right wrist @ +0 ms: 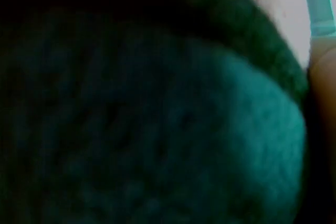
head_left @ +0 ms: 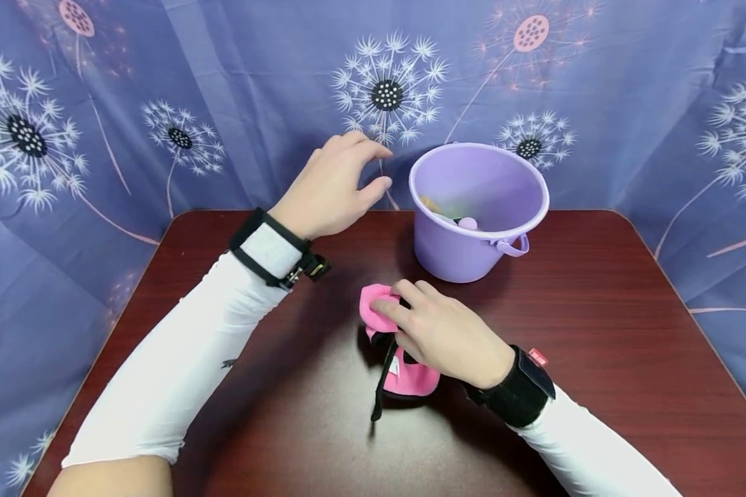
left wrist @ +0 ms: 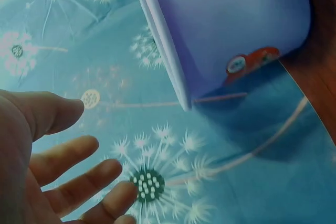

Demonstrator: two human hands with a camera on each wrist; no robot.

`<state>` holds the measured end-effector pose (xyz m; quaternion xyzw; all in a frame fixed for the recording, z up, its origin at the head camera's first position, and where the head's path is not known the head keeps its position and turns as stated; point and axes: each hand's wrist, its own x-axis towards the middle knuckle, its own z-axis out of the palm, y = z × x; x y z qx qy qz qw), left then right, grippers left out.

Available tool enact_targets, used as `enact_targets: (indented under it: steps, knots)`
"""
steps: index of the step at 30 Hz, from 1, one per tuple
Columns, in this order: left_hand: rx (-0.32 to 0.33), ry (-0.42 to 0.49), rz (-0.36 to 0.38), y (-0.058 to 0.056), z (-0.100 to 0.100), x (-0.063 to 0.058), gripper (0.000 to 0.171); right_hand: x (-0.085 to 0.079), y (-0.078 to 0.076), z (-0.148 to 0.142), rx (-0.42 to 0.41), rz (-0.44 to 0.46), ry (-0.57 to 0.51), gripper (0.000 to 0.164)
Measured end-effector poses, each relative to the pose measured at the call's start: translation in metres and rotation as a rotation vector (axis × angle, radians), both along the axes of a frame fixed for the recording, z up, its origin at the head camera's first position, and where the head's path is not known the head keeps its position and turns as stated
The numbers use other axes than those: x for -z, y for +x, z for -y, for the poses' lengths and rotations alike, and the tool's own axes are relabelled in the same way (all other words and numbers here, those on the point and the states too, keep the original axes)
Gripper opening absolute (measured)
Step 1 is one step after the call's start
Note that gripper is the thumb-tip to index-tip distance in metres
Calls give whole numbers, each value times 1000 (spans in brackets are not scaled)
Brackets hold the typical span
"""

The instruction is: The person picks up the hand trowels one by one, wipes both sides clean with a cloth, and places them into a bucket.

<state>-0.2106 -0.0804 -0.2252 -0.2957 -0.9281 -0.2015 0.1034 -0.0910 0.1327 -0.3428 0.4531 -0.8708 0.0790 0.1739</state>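
Observation:
My right hand grips a small pink fabric item with black edging and a thin black strap, over the middle of the table. The fingers are curled at its upper pink part, and a white label shows on its lower part. In the right wrist view, dark fuzzy cloth fills most of the picture, so the grip is hidden there. My left hand hovers left of a purple bucket, with relaxed fingers and nothing in it. The left wrist view also shows that hand apart from the bucket.
Inside the bucket lie a yellowish thing and a round pale-purple thing, partly hidden by its wall. A handle loop sticks out at its right front. Behind the dark red table hangs a blue dandelion-patterned cloth.

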Motion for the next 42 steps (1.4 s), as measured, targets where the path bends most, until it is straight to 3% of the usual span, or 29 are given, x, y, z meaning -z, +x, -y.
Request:
enact_targets:
  steps: [11, 27, 35, 42]
  knots:
    - [-96, 102, -103, 29, 31, 37, 55, 20, -19, 10, -25, 68, -102, 39]
    - [-160, 152, -118, 65, 59, 75, 63, 53, -27, 18, 47, 165, -88, 48]
    - [-169, 137, -77, 83, 69, 92, 70, 55, -28, 16, 96, 234, -48, 56]
    - [-178, 105, -70, 94, 78, 105, 76, 41, -24, 6, 167, 305, -56, 72]
